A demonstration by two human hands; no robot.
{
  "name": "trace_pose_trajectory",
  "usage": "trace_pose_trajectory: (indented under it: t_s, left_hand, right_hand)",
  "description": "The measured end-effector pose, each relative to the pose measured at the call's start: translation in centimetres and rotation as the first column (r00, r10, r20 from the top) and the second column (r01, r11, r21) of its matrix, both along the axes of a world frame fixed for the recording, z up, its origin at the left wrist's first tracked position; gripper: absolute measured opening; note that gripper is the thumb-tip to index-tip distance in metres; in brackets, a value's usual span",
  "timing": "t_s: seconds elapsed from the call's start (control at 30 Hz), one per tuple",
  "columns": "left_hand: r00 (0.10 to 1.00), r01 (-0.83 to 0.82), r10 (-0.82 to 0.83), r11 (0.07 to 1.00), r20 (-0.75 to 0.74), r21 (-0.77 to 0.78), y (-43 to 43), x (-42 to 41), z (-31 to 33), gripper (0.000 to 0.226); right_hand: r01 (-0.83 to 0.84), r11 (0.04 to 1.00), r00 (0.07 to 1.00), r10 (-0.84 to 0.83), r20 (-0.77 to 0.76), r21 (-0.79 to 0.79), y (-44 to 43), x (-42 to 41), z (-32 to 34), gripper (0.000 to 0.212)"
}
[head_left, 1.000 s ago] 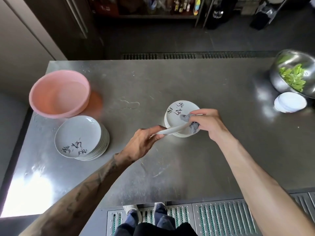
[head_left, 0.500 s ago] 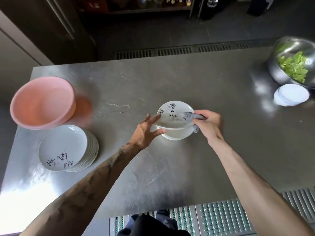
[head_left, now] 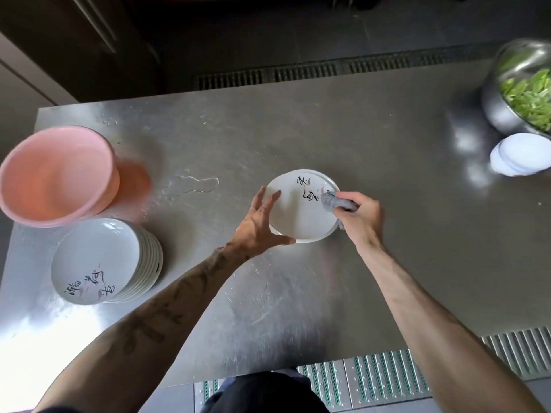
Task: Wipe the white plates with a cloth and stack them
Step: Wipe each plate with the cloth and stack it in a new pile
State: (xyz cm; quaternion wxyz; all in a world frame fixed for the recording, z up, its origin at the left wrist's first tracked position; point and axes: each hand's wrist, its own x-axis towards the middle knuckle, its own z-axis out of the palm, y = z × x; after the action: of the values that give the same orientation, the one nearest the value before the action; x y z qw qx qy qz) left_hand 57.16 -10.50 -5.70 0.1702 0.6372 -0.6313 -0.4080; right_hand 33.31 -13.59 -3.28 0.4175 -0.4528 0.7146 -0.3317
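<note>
Steel counter (head_left: 343, 129): left fingers (head_left: 269, 204) spread against brush-lettered plate (head_left: 301, 219), right fingers (head_left: 357, 202) clutching grey cloth (head_left: 331, 201).

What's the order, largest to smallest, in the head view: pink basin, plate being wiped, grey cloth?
1. pink basin
2. plate being wiped
3. grey cloth, partly hidden in the right hand
Wide-angle stretch near the frame's edge may flatter the basin.

Steel table (head_left: 387, 174), pink basin (head_left: 53, 177), plate stack (head_left: 95, 257) (left side), water puddle (head_left: 193, 186), steel bowl (head_left: 495, 105), small white dishes (head_left: 521, 155)

White plates (head_left: 301, 216) with black calligraphy, grey cloth (head_left: 334, 201), pink basin (head_left: 56, 177)
</note>
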Motion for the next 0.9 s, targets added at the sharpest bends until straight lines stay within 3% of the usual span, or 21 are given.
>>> trace_pose_trajectory:
  t_s: [0.23, 0.43, 0.6, 0.77, 0.9]
  left_hand:
    - [0.999, 0.025, -0.02, 0.992, 0.04, -0.125, 0.8, -0.6, -1.9, 0.122]
    - [0.995, 0.031, -0.023, 0.996, 0.094, -0.085, 0.3, -1.5, -2.1, 0.124]
    - [0.999, -0.041, 0.04, 0.998, -0.012, -0.052, 1.8, -1.7, -1.1, 0.119]
    - [0.974, -0.223, 0.224, 0.954, -0.02, -0.2, 7.6, 4.9, 1.9, 0.067]
    - [0.872, -0.425, 0.48, 0.84, 0.099, -0.337, 12.9, 15.2, 4.3, 0.027]
  right_hand:
    - [-0.019, 1.0, 0.999, 0.019, -0.027, -0.014, 0.3, 0.1, -0.1, 0.033]
    - [0.058, 0.996, 0.998, -0.06, -0.028, -0.066, 1.4, 0.0, 0.9, 0.031]
    - [0.052, 0.994, 0.998, -0.054, -0.014, -0.093, 3.7, 0.5, 1.6, 0.031]
    - [-0.025, 0.998, 0.999, 0.027, 0.034, -0.061, 5.7, 5.0, 1.7, 0.029]
    - [-0.112, 0.991, 0.992, 0.116, 0.048, -0.076, 7.3, 9.7, 1.9, 0.02]
